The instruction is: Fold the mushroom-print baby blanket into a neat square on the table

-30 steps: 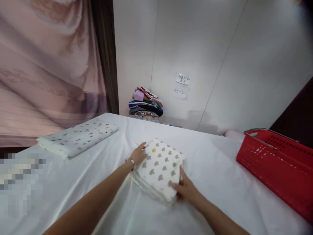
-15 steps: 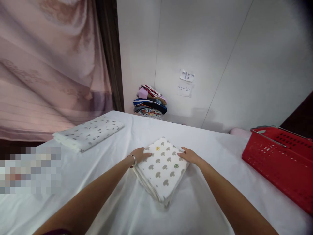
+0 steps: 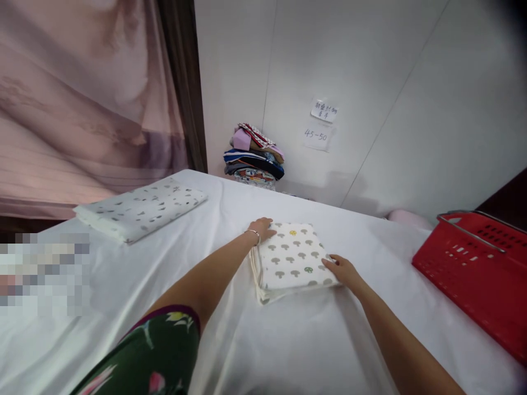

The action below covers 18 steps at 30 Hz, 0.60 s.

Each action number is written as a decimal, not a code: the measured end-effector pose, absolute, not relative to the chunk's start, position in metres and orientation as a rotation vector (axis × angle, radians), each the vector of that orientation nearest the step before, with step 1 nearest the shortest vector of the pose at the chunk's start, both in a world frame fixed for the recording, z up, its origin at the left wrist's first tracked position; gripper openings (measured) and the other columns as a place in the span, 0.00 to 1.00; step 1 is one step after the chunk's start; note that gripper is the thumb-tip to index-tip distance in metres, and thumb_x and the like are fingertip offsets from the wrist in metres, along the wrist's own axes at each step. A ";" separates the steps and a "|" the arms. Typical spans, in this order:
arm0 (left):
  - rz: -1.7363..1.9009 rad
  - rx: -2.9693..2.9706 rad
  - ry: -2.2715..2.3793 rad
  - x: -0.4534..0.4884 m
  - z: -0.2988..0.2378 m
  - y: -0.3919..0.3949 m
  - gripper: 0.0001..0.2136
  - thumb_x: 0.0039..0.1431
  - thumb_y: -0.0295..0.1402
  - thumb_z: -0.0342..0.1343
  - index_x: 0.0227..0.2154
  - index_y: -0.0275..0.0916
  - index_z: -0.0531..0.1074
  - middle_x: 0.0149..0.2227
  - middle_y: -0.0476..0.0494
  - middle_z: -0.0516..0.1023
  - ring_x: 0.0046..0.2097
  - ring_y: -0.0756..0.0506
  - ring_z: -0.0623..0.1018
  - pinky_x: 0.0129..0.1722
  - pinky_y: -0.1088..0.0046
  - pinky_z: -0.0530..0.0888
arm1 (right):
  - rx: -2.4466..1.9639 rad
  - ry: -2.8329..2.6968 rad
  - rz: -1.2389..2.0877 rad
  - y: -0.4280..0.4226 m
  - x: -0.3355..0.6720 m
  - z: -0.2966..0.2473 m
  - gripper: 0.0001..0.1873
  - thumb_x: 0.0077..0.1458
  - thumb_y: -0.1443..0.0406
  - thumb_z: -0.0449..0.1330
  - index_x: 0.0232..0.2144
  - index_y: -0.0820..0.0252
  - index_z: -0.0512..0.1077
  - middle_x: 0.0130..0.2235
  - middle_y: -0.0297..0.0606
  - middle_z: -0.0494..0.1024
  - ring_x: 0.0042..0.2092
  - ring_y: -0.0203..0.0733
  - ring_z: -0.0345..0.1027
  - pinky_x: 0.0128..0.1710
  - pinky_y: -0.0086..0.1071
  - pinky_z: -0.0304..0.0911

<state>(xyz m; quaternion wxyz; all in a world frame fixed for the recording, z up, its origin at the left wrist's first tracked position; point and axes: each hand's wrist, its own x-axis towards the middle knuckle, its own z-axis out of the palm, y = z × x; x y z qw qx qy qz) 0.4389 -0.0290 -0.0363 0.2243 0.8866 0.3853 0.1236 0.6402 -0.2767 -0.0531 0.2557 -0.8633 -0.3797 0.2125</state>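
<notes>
A folded white cloth [image 3: 290, 258] printed with grey mushrooms, one yellow and one green, lies on the white-covered table in front of me. At its far left corner, my left hand [image 3: 262, 227], with a bracelet on the wrist, grips the edge, thumb and fingertips over the top. My right hand [image 3: 342, 270] pinches the right edge, thumb on the print and the other fingers partly hidden at the side. Layered folds show along the cloth's left and near edges.
Another folded white cloth with grey marks [image 3: 142, 211] lies at the table's left. A red basket [image 3: 473, 274] with a metal handle stands at the right. Behind the table rises a stack of folded fabrics [image 3: 253, 159] against the wall, near paper labels [image 3: 317, 137]. A pink curtain [image 3: 82, 99] hangs left.
Both hands have turned the mushroom cloth from a diamond position to nearly square with me, and it sits a little farther right. My left arm reaches farther forward, its green floral sleeve now showing.
</notes>
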 end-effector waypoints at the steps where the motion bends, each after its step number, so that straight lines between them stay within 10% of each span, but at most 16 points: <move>1: 0.396 2.430 1.061 0.433 -0.040 -0.031 0.23 0.48 0.38 0.57 0.48 0.40 0.66 0.55 0.42 0.65 0.55 0.41 0.64 0.54 0.67 0.60 | -2.348 -1.064 0.535 -0.279 0.641 -0.058 0.28 0.49 0.49 0.53 0.45 0.62 0.70 0.41 0.43 0.75 0.42 0.46 0.68 0.43 0.35 0.61; 9: 0.632 2.134 1.197 0.337 -0.049 -0.080 0.13 0.54 0.39 0.47 0.39 0.38 0.69 0.35 0.46 0.76 0.33 0.49 0.76 0.35 0.74 0.72 | -1.901 -1.543 0.043 -0.280 0.586 -0.047 0.20 0.55 0.56 0.50 0.46 0.58 0.68 0.48 0.43 0.69 0.51 0.47 0.60 0.49 0.41 0.58; 18: 0.580 1.765 1.141 0.334 -0.061 -0.144 0.09 0.49 0.38 0.50 0.23 0.38 0.68 0.16 0.55 0.65 0.21 0.53 0.68 0.22 0.79 0.64 | -1.681 -1.857 0.133 -0.250 0.487 -0.034 0.11 0.57 0.61 0.50 0.32 0.57 0.71 0.37 0.38 0.72 0.42 0.41 0.64 0.42 0.32 0.58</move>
